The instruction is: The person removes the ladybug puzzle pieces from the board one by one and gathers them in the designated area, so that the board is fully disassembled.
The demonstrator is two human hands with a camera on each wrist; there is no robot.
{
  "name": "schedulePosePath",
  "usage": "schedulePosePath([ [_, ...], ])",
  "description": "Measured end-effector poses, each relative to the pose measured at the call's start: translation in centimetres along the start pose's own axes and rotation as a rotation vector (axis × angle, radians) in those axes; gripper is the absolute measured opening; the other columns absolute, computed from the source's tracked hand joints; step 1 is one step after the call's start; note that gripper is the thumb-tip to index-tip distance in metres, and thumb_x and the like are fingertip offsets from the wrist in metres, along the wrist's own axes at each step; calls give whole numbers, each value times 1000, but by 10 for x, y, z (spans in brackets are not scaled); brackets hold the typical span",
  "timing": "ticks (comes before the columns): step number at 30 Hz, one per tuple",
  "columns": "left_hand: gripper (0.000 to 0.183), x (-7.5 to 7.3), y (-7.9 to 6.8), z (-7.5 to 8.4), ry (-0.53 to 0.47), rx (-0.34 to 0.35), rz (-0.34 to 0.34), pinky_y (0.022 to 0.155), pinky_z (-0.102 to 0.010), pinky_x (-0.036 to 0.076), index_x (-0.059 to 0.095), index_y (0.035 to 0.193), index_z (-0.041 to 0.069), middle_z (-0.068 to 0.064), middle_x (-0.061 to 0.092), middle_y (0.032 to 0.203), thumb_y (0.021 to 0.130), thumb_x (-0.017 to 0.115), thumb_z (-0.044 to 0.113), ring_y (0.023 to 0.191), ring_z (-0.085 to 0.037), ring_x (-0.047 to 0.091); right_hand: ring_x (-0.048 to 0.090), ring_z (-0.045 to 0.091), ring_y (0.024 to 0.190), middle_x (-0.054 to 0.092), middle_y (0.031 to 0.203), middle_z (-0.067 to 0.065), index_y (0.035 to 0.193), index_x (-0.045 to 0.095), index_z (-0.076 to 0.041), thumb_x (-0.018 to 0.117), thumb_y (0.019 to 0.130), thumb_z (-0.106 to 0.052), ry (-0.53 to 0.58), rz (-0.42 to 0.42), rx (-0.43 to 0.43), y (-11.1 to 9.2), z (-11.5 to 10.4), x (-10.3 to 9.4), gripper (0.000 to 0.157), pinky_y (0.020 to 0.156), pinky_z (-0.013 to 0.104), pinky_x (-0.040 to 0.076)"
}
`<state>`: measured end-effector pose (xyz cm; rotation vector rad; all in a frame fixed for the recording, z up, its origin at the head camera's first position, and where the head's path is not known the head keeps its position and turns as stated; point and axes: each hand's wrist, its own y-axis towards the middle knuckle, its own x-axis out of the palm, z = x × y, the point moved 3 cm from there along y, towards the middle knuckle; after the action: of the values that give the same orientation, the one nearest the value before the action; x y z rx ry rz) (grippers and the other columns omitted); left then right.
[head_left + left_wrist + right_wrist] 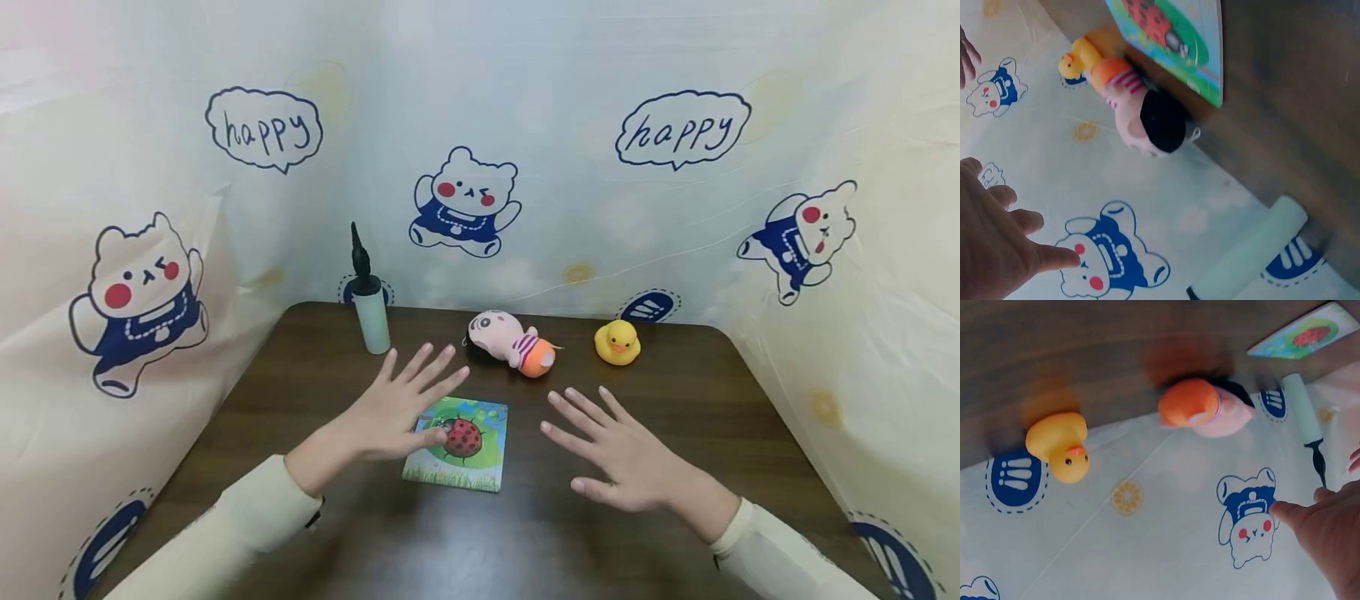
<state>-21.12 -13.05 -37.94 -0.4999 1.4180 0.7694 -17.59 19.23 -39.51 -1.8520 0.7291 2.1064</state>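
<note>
So, progress-wise: nothing's being held right now. The left hand is hovering around the middle of the head view, fingers spread, and its grip is open with nothing in it. The right hand is doing the same right of centre, fingers splayed, grip also open.

The ladybug board is lying flat in the lower middle of the frame, picture side up. The left thumb is overlapping it in the head view, but I'm not seeing clear contact, and in the left wrist view that hand is looking well apart from it.

Everything else is sitting separately on the dark surface: the pump is standing upright left of centre with its black tip pointing up, the plush doll is lying on its side just above the board in the frame, and the duck is sitting upright right of that. Nothing's stacked or paired up, so I'm guessing no handling is underway. Whether this is the start or the finish, the frames aren't telling me.

Container-wise, I'm not spotting any box, tray or bowl. The pump's pale barrel is hiding its inside, so no idea there.
</note>
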Motion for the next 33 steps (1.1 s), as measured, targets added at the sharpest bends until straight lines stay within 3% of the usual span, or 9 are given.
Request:
schedulePosePath([
  [5,81,0,4,-4,8,-23,18,104,-69,-1,2,151,35,2,-10,158,84,12,78,144,-30,-9,13,32,144,14,158,6,151,24,-25,55,89,-46,5,-48,56,6,9,1,72,108,62,8],
  [8,80,9,5,-10,-30,-56,6,103,-70,-1,1,151,35,-1,-8,159,86,21,76,144,-31,-8,11,30,144,15,158,5,151,23,-25,48,92,-51,28,-87,117,11,15,6,69,108,62,11],
  [14,91,42,4,-34,-111,-205,-141,103,-71,3,5,153,29,-8,-6,159,84,52,65,144,-35,-3,10,28,145,17,157,4,150,25,-26,33,95,-60,20,-146,162,30,19,34,66,109,61,9],
  [18,92,65,1,-42,-172,-292,-252,104,-70,8,11,153,21,-14,-3,158,84,63,53,143,-39,1,10,27,145,17,157,3,150,27,-26,34,94,-61,-11,-205,188,46,14,53,66,111,59,9],
  [27,88,86,10,-38,-180,-323,-369,105,-67,14,12,153,20,-15,-5,158,86,61,51,143,-40,3,17,26,143,24,155,7,150,26,-15,47,92,-55,30,-272,360,85,29,90,74,112,52,18],
  [33,82,103,22,-30,-147,-277,-453,108,-62,12,19,152,19,-9,6,158,87,59,52,144,-34,7,25,29,141,28,153,11,148,31,-9,48,93,-51,132,-395,465,93,37,113,71,110,48,27],
])
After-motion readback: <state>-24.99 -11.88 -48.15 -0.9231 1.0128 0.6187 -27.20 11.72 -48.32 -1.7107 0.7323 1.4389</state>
